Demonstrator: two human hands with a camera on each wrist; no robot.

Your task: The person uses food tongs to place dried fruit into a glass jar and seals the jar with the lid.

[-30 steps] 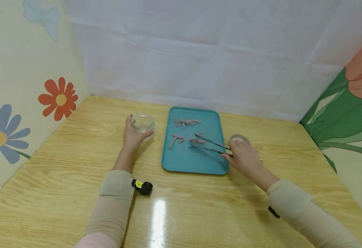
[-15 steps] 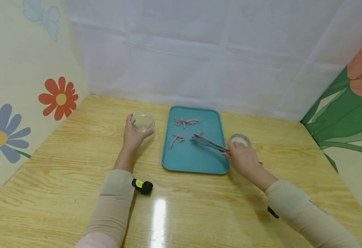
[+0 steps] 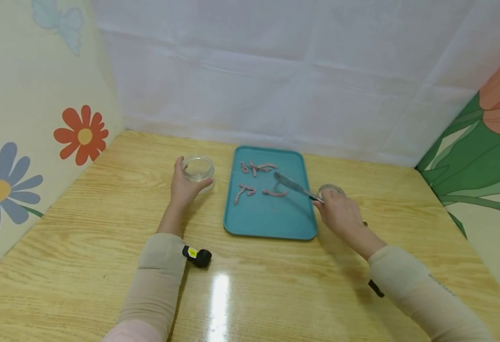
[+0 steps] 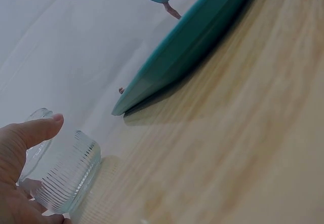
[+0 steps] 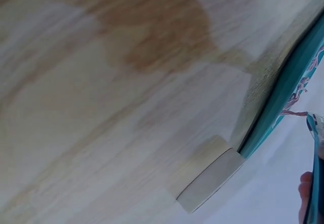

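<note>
My left hand (image 3: 186,187) holds a clear ribbed glass jar (image 4: 68,173), thumb at its rim, on the table left of the tray. On the blue-green tray (image 3: 271,223) lie several thin pink meat strips (image 3: 245,190) in loose groups. My right hand (image 3: 340,213) grips metal tongs (image 3: 297,186), their arms squeezed together over the tray's right half. From the tongs' tip a pink meat strip (image 4: 172,10) hangs down in the left wrist view; in the head view the tongs hide it. Another strip (image 3: 274,193) lies just below the tongs.
A round, shallow, lid-like piece (image 5: 210,181) stands on the table right of the tray, partly behind my right hand in the head view. A white cloth (image 3: 233,85) hangs behind the wooden table (image 3: 250,285). Painted panels flank both sides.
The tongs have squeezed together on a strip from the right group and swung up slightly toward the tray's back. One strip stays behind there. My left hand and the jar have hardly moved.
</note>
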